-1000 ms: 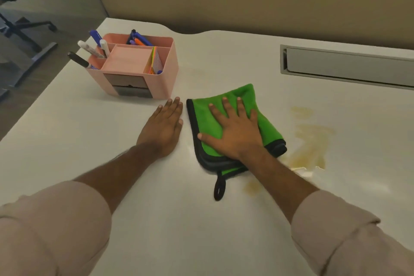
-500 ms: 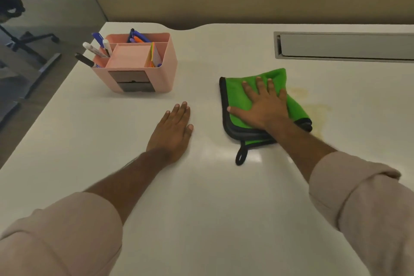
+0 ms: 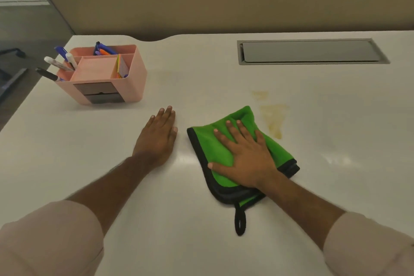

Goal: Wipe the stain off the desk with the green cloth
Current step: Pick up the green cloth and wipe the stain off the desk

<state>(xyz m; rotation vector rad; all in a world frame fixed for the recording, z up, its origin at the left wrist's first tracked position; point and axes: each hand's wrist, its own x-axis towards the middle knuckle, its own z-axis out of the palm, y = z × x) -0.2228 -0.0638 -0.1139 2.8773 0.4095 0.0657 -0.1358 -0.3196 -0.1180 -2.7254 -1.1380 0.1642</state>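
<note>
We see the pink desk organiser (image 3: 107, 76) standing at the far left of the white desk (image 3: 112, 141). Its left compartment holds markers (image 3: 57, 64) that lean out over the rim, one with a black cap and one white-bodied. The back compartment carries a few pens (image 3: 104, 50), blue, purple and orange. A narrow slot on the right holds a pad of coloured sticky notes (image 3: 122, 67) on edge, and the wide middle tray looks bare. Two dark drawers (image 3: 100, 93) sit in its front face, both closed.

The right hand (image 3: 244, 159) lies palm down on the folded green cloth (image 3: 215, 148), fingers spread and flat, pressing rather than gripping. The cloth rests near the middle of the desk, its black hanging loop (image 3: 240, 222) trailing toward us. The yellowish stain (image 3: 274, 119) is just beyond the cloth's far right corner, partly uncovered. The left hand (image 3: 158, 136) is flat on the bare desk just left of the cloth, fingers together and extended, holding nothing. A grey cable flap (image 3: 311, 51) is set into the far right.
</note>
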